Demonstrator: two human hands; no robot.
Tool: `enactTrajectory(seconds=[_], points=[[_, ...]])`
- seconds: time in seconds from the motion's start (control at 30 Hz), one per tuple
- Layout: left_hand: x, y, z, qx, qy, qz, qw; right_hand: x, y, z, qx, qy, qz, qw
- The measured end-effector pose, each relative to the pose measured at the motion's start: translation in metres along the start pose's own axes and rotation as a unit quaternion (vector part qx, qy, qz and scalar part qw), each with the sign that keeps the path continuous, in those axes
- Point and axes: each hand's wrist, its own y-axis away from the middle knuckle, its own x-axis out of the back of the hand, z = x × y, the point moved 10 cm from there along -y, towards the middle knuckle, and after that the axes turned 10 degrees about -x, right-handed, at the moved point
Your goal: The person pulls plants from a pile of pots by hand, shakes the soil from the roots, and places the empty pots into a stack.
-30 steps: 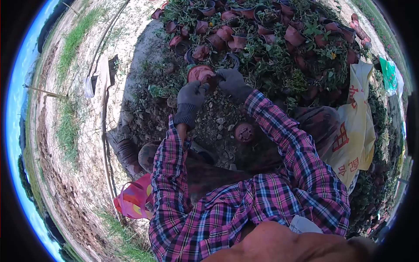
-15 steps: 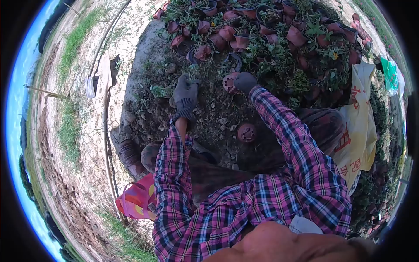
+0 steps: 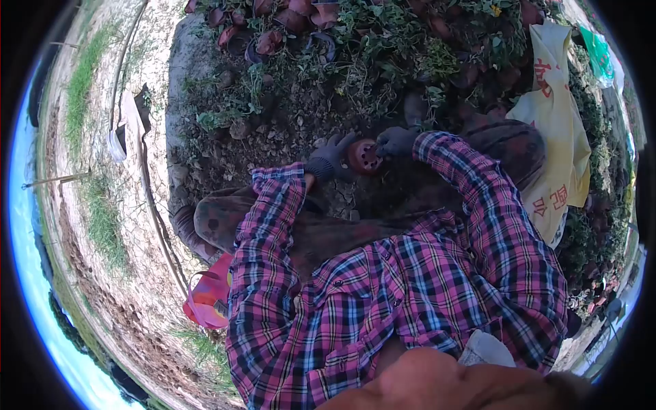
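1. Being held between two gloved hands, low over the soil and in front of the body: reddish-brown pot [image 3: 357,158].
2. Pot is being kept bottom-up; base [image 3: 370,156] with its ring of drain holes is facing the camera, turning a little toward the right-hand side.
3. Long axis (base to mouth) is running mostly away from the camera, with some tilt; mouth is being hidden underneath, so exact angle can't be told.
4. Left hand [image 3: 333,158], in gray glove, is being laid along the pot's left side, fingers somewhat spread. How firmly it is being pressed can't be told.
5. Right hand [image 3: 397,142], also gloved, is being closed narrow on the pot's upper right edge, fingertips touching beside the holes.
6. Stony soil [image 3: 301,123] is being seen around and beyond the hands; whether the pot is being rested on it can't be told.
7. Heap of pots [image 3: 292,20] and leafy plants [image 3: 383,41] are being shown well beyond the hands, pots lying at mixed angles.
8. Bent legs in dark patterned trousers [image 3: 236,219] are being spread to both sides, plaid shirt [image 3: 369,273] behind the pot, nearer the camera.
9. Yellow-white sack [image 3: 560,130] with red characters is being seen beyond the right knee; green bag [image 3: 596,56] is lying farther off.
10. Pink bag [image 3: 208,294] is being partly covered by the left sleeve [image 3: 263,239].
11. Hose [image 3: 149,184] is being shown along the pale, cracked ground on the left.
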Motion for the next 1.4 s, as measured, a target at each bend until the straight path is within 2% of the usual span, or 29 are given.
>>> enactTrajectory(seconds=[0.07, 0.17, 0.2, 0.3, 0.4, 0.47, 0.5, 0.57, 0.7, 0.87, 0.93, 0.97, 1.03, 1.07, 1.1, 1.13, 1.17, 1.2, 1.23, 1.27, 1.33, 1.37, 1.4], points=[[-0.019, -0.004, -0.002, -0.013, 0.007, -0.007, 1.0, -0.006, -0.007, 0.002, 0.017, 0.021, 0.049, 0.998], [-0.04, -0.01, -0.008, 0.008, 0.045, -0.023, 0.999, -0.012, -0.025, 0.011, 0.019, 0.043, 0.06, 0.997], [-0.039, -0.011, -0.009, 0.04, 0.068, -0.006, 0.997, -0.017, -0.029, 0.02, -0.002, 0.011, 0.012, 1.0], [-0.038, -0.015, -0.008, 0.039, 0.084, 0.015, 0.996, 0.003, 0.006, -0.014, 0.09, 0.24, 0.07, 0.964], [-0.042, -0.015, -0.008, 0.052, 0.07, 0.003, 0.996, -0.004, 0.004, -0.008, 0.07, 0.353, 0.13, 0.924], [-0.043, -0.016, -0.01, 0.042, 0.062, 0.019, 0.997, -0.026, -0.028, 0.02, 0.046, 0.337, 0.13, 0.931], [-0.043, -0.014, -0.011, 0.073, 0.065, 0.011, 0.995, -0.031, -0.038, 0.033, 0.031, 0.329, 0.134, 0.934], [-0.044, -0.013, -0.011, 0.136, 0.039, -0.038, 0.989, -0.028, -0.038, 0.033, 0.024, 0.344, 0.135, 0.929], [-0.06, -0.022, -0.022, 0.166, 0.043, -0.068, 0.983, -0.032, -0.06, 0.049, -0.012, 0.366, 0.188, 0.911], [-0.076, -0.028, -0.037, 0.195, 0.054, -0.091, 0.975, -0.032, -0.065, 0.051, -0.012, 0.395, 0.201, 0.896], [-0.083, -0.026, -0.041, 0.2, 0.058, -0.105, 0.972, -0.032, -0.057, 0.042, -0.046, 0.418, 0.132, 0.898], [-0.084, -0.032, -0.042, 0.164, 0.057, -0.118, 0.978, -0.027, -0.052, 0.033, -0.062, 0.43, 0.1, 0.895], [-0.09, -0.039, -0.05, 0.095, 0.058, -0.148, 0.983, -0.004, -0.061, 0.0, -0.012, 0.448, 0.033, 0.893], [-0.064, -0.035, -0.031, 0.075, 0.027, -0.199, 0.977, 0.013, -0.093, -0.008, 0.017, 0.438, -0.001, 0.899], [-0.041, -0.037, -0.038, 0.111, 0.027, -0.155, 0.981, 0.033, -0.108, -0.015, 0.048, 0.427, -0.034, 0.902], [-0.02, -0.037, -0.048, 0.147, 0.027, -0.109, 0.983, 0.108, -0.037, -0.079, 0.177, 0.202, 0.159, 0.95], [0.002, -0.036, -0.055, 0.181, 0.028, -0.059, 0.981, 0.174, 0.006, -0.104, 0.187, 0.119, 0.314, 0.923], [0.026, -0.034, -0.049, 0.172, 0.039, -0.017, 0.984, 0.234, 0.044, -0.118, 0.196, 0.066, 0.458, 0.865], [0.058, -0.028, -0.037, 0.162, 0.049, 0.026, 0.985, 0.279, 0.092, -0.128, 0.237, 0.04, 0.608, 0.757], [0.088, -0.022, -0.024, 0.152, 0.058, 0.07, 0.984, 0.324, 0.102, -0.121, 0.094, 0.053, 0.626, 0.772], [0.122, -0.002, -0.006, 0.107, 0.169, 0.135, 0.97, 0.378, 0.127, -0.121, 0.134, 0.041, 0.695, 0.706], [0.138, 0.008, 0.006, 0.082, 0.223, 0.166, 0.957, 0.393, 0.122, -0.114, 0.11, 0.041, 0.692, 0.712], [0.155, 0.02, 0.028, 0.056, 0.222, 0.179, 0.957, 0.396, 0.113, -0.107, 0.058, 0.043, 0.662, 0.746]])
